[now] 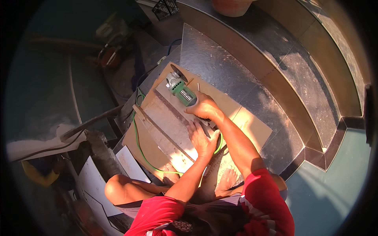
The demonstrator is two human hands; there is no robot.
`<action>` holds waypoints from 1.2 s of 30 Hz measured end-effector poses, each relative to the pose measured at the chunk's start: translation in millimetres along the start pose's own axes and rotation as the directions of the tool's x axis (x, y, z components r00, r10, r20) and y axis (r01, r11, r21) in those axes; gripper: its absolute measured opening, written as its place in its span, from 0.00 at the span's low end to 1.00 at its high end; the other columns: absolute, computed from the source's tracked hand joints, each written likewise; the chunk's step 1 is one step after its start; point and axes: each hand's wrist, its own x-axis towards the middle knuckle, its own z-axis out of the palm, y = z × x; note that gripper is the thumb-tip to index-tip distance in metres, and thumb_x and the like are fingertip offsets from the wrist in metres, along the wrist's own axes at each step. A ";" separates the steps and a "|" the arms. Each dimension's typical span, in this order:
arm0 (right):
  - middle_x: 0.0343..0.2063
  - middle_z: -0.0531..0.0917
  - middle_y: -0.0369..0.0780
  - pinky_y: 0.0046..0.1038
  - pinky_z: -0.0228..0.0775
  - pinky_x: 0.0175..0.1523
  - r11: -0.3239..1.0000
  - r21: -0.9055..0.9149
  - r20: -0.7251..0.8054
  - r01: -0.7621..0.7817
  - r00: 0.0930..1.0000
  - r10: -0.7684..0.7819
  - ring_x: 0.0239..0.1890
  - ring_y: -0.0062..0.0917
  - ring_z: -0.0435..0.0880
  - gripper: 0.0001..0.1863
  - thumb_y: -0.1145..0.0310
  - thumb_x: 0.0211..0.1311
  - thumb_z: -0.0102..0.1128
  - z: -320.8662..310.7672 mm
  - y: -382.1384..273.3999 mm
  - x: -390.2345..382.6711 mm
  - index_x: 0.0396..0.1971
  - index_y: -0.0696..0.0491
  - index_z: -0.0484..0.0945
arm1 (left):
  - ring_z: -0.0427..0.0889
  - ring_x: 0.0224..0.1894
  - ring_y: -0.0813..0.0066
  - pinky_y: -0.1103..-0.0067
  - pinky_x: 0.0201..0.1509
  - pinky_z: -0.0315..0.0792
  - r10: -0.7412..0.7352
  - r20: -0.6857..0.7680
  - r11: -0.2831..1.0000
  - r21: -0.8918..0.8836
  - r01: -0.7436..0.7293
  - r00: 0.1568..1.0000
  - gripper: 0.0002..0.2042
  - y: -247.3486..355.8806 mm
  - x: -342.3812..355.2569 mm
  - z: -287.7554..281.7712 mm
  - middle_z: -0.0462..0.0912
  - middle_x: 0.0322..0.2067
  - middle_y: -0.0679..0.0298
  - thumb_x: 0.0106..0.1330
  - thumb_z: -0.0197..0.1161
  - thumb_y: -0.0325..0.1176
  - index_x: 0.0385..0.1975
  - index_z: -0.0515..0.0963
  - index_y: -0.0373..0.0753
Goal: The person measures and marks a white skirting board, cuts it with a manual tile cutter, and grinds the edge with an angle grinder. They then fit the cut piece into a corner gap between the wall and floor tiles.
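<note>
From the head view, the right hand has its fingers wrapped tight around the body of a green angle grinder, whose disc end points far and left over a grey tile. The left hand lies flat, fingers spread and holding nothing, pressing on the near right part of that tile. The tile rests on a brown board laid over dark stone steps. A green cord loops along the tile's left side toward the person's bare feet.
</note>
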 end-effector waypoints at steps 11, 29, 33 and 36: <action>0.44 0.87 0.52 0.37 0.77 0.55 0.995 0.061 -0.100 0.076 0.993 -0.070 0.48 0.41 0.87 0.37 0.60 0.41 0.78 -11.2 13.6 -7.1 0.53 0.60 0.78 | 0.56 0.73 0.33 0.41 0.73 0.48 0.274 0.170 0.923 0.228 -0.309 0.946 0.26 -18.3 24.8 -3.7 0.60 0.72 0.45 0.67 0.64 0.48 0.62 0.76 0.42; 0.36 0.85 0.41 0.32 0.77 0.46 0.957 0.267 -0.169 0.112 0.983 -0.068 0.38 0.25 0.84 0.28 0.62 0.46 0.74 -38.1 -16.3 -22.8 0.49 0.58 0.80 | 0.74 0.58 0.36 0.53 0.61 0.71 -0.198 0.104 0.970 -0.122 0.210 0.975 0.30 29.6 62.5 -28.9 0.72 0.52 0.41 0.59 0.62 0.29 0.64 0.65 0.35; 0.36 0.86 0.42 0.33 0.77 0.47 0.955 0.265 -0.168 0.137 0.981 -0.094 0.39 0.28 0.85 0.29 0.61 0.45 0.74 -46.5 -16.9 -22.6 0.48 0.58 0.80 | 0.70 0.65 0.40 0.60 0.72 0.64 -0.088 -0.125 0.937 -0.346 0.039 0.988 0.36 -2.8 53.3 -31.5 0.68 0.63 0.38 0.58 0.58 0.26 0.71 0.59 0.33; 0.38 0.87 0.45 0.34 0.78 0.50 0.963 0.243 -0.167 0.113 0.983 -0.073 0.42 0.32 0.87 0.31 0.61 0.43 0.74 -37.1 -25.5 -21.7 0.50 0.57 0.81 | 0.65 0.70 0.41 0.62 0.75 0.60 -0.147 -0.204 0.903 -0.427 0.047 0.968 0.36 -29.2 54.7 -24.8 0.66 0.66 0.37 0.60 0.59 0.28 0.71 0.57 0.30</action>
